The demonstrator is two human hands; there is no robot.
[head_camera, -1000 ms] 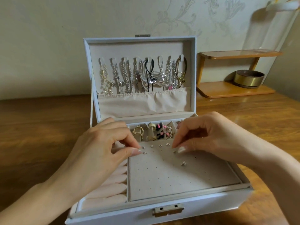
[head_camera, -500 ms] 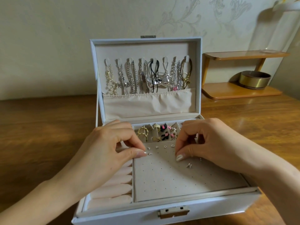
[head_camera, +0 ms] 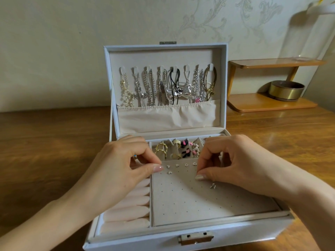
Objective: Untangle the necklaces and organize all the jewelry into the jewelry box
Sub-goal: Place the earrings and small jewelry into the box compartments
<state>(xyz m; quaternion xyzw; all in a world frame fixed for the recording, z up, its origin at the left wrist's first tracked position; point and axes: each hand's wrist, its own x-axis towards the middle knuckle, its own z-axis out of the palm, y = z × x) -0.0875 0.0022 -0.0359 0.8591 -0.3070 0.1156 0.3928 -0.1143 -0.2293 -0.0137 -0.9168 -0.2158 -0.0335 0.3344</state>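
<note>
Wooden counter (head_camera: 54,151), patterned wall behind. Left grip (head_camera: 123,165) pinched, thumb to forefinger, at far left corner of earring pad (head_camera: 190,201) in jewelry box (head_camera: 145,245). Right grip (head_camera: 233,160) pinched at pad's far right edge. Cannot tell if either holds anything. Stud earrings (head_camera: 186,165) in row between grips. Loose earring (head_camera: 212,186) on pad near right grip. Necklaces (head_camera: 150,87) hang inside box's raised lid.
</note>
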